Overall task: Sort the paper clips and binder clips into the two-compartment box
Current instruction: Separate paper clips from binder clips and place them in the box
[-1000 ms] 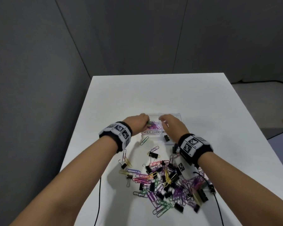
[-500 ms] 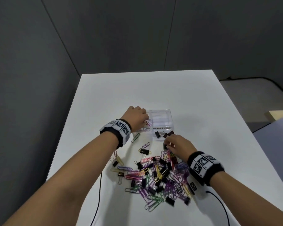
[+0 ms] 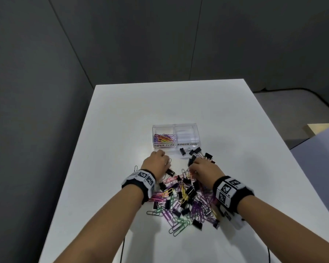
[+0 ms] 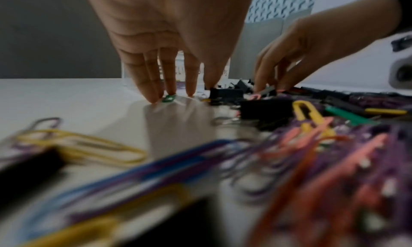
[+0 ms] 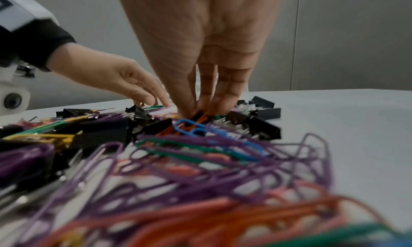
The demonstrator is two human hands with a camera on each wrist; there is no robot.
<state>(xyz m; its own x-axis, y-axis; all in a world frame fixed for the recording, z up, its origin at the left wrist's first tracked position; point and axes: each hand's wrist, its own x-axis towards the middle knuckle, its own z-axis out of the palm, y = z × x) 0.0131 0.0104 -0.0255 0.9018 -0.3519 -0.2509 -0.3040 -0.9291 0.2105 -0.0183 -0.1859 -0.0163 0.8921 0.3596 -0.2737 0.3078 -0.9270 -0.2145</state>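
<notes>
Clear plastic two-compartment box (image 3: 175, 127) sits mid-table; coloured wire paper clips (image 3: 164, 138) fill its left compartment (right one looks empty). My left hand (image 3: 156, 163) presses straight fingertips (image 4: 153, 96) onto a green paper clip (image 4: 168, 98). My right hand (image 3: 204, 170) digs into the mixed pile (image 3: 186, 198); its grasp is hidden. Black binder clips (image 3: 195, 151) lie before the box.

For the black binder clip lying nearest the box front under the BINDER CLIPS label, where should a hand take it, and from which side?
Pinch the black binder clip across its folded black body, coming from above with the right hand, which is nearer. The body is the bulky part; its thin wire handles point right, toward another clip. It lies apart from the pile, close before the box, so fingers likely fit beside it.
</notes>
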